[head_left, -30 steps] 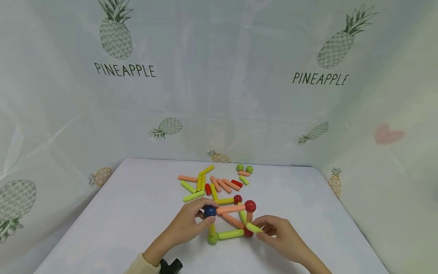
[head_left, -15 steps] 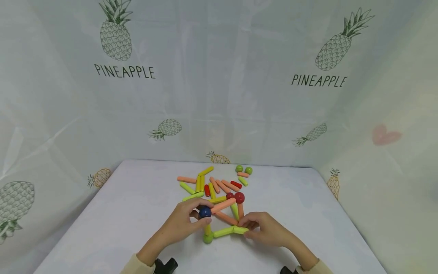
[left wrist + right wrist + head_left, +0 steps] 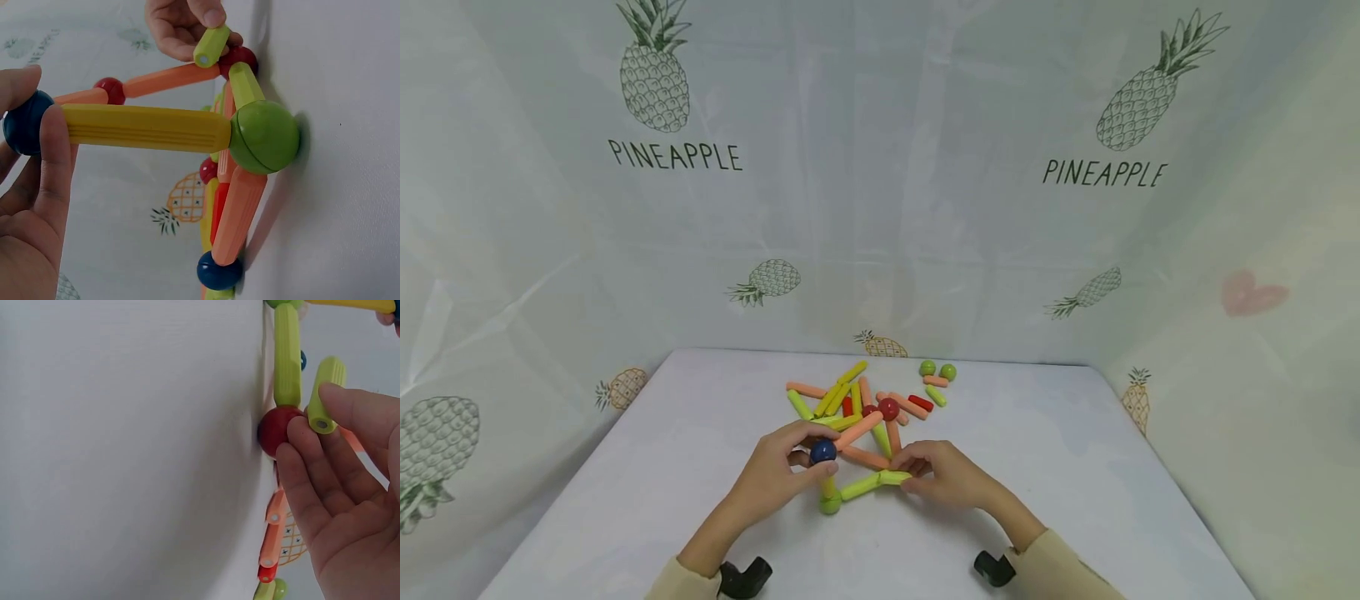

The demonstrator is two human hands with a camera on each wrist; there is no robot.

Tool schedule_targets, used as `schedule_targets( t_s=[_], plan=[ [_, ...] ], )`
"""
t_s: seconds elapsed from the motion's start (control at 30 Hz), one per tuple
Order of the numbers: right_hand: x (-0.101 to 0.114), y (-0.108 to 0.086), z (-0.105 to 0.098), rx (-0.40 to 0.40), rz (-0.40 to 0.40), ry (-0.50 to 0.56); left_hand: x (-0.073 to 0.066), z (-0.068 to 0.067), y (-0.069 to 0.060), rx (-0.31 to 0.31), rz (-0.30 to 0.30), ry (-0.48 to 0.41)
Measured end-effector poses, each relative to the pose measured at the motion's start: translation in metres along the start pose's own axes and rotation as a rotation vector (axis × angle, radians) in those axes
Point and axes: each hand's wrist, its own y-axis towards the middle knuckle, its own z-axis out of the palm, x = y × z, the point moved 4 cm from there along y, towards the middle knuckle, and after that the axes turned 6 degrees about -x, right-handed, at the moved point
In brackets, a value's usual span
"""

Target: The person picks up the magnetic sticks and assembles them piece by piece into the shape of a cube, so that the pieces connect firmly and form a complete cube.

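Note:
A frame of magnetic rods and balls stands on the table, partly hidden by the hands. My left hand (image 3: pixel 778 471) grips the blue ball (image 3: pixel 823 452) at one top corner, fingers and thumb round it. Below that ball an upright yellow rod (image 3: pixel 150 128) runs down to a green ball (image 3: pixel 265 137). With thumb and fingers my right hand (image 3: pixel 947 475) pinches a short lime-green rod (image 3: pixel 328 394). Its fingertips touch the lower red ball (image 3: pixel 278 431), where a longer lime rod (image 3: pixel 287 356) joins. Another red ball (image 3: pixel 888 408) tops the orange upright (image 3: pixel 892 437).
Behind the frame lie loose yellow rods (image 3: pixel 833 398), orange rods (image 3: pixel 910 406) and a red rod (image 3: pixel 921 403). Two green balls (image 3: pixel 937 370) sit near the back edge. A pineapple-print cloth (image 3: pixel 880 208) hangs behind the white table (image 3: pixel 1045 467).
Both hands and the frame have shifted left and away from me, and the frame has turned somewhat. Some loose yellow rods behind it have been displaced. The short lime rod stays in my right hand.

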Motion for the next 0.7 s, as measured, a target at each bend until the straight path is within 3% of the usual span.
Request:
schedule_targets(
  t_s=[0.27,0.5,0.7],
  plan=[
    [0.002,0.002,0.000,-0.049,0.050,-0.028,0.004,0.000,0.003,-0.048,-0.031,0.025],
    [0.029,0.006,0.003,-0.145,0.057,0.045,0.005,-0.001,0.004,-0.066,-0.057,0.054],
    [0.047,0.019,0.015,-0.245,0.090,0.102,0.004,-0.002,0.002,-0.066,-0.011,0.033]
  ],
)
